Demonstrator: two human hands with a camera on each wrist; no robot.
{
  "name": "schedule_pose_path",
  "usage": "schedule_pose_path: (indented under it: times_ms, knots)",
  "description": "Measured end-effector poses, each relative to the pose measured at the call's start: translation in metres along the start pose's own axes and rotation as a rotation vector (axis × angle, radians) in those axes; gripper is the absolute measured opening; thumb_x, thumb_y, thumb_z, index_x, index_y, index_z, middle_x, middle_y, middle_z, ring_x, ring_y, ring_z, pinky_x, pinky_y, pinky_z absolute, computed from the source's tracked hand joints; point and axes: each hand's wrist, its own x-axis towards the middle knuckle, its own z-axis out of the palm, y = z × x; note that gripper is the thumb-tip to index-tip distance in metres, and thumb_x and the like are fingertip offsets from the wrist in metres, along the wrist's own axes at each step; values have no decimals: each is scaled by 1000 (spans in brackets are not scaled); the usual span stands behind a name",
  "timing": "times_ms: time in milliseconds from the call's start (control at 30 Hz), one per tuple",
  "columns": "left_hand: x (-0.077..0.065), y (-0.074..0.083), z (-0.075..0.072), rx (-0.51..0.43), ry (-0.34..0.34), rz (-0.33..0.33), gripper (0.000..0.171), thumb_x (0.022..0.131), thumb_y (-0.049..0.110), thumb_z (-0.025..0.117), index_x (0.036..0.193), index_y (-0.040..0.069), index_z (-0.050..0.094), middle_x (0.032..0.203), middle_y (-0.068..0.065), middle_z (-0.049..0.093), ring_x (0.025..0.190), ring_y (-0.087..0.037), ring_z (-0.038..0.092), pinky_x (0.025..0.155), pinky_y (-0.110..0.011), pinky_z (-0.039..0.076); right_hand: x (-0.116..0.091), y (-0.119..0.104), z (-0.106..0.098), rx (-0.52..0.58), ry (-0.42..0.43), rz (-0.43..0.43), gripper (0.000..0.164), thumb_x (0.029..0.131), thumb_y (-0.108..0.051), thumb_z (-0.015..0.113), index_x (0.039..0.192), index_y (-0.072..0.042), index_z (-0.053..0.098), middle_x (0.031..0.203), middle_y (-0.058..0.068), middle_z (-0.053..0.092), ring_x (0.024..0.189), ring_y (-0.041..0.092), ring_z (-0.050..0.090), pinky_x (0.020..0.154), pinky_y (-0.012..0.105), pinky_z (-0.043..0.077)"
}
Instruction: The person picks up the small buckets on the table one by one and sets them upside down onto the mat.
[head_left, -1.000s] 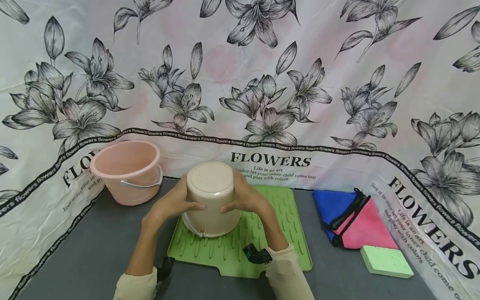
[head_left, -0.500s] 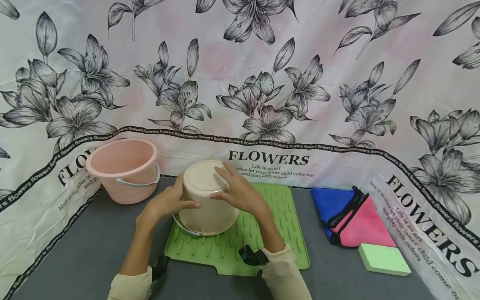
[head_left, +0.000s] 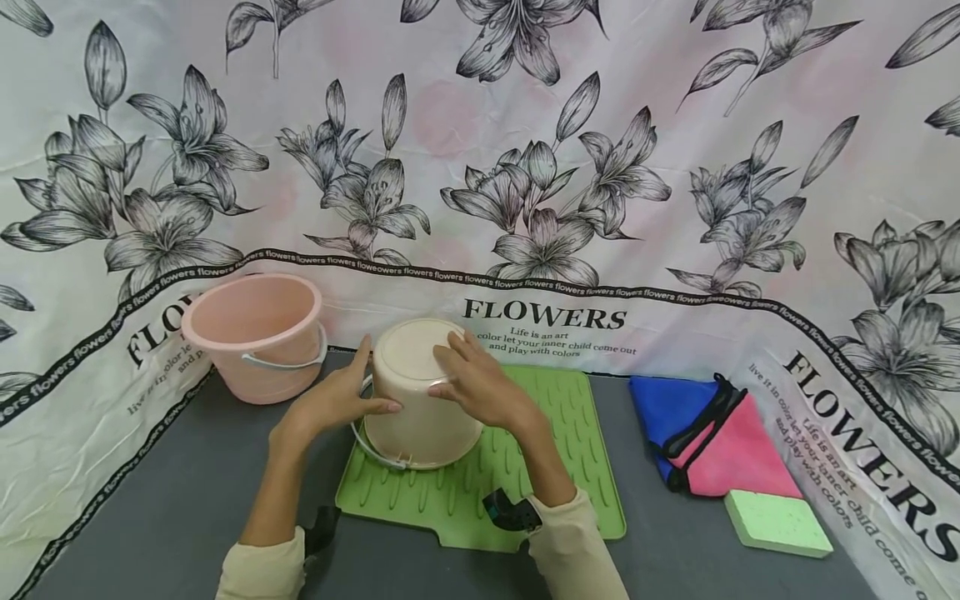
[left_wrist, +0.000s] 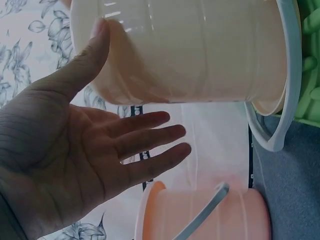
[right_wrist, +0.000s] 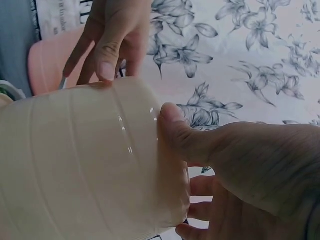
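A cream bucket (head_left: 420,429) stands upside down on a green ridged mat (head_left: 558,450), its base facing up and its pale handle (head_left: 375,456) hanging at the lower left. My left hand (head_left: 330,404) is at the bucket's left side. In the left wrist view its thumb (left_wrist: 95,50) overlaps the wall near the base, and the other fingers are straight and spread apart from it. My right hand (head_left: 483,387) lies on the upturned base. In the right wrist view, its thumb (right_wrist: 175,125) is at the base's edge and the fingers extend across the base.
A pink bucket (head_left: 273,367) with a pale handle stands upright at the back left. On the right lie a folded blue and pink cloth (head_left: 738,450) with black trim and a light green sponge block (head_left: 778,522). A flower-printed sheet (head_left: 442,192) hangs behind the table.
My right hand has moved from the bucket's right side up onto its base. The left hand's fingers have opened away from the wall. The bucket stays on the mat; the view shifts slightly.
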Motion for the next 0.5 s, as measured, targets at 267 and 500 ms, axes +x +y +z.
schedule_pose_path:
  times_ms: [267,500]
  knots:
    - [-4,-2,-10,82,67,-20,117,95,51,73,167,3,-6,167,-36,24,144,-56,45,111,-68,46,1,3,0,-1,-7,-7,60,106,-28,60,152,6,44,163,39,30,157,57,19,129,66,20]
    - [-12,-14,-21,42,203,-33,116,97,42,74,167,7,-12,173,-31,2,156,-58,16,121,-75,26,2,1,-1,-19,-36,-13,57,107,-28,58,151,4,44,164,36,32,159,53,18,131,64,17]
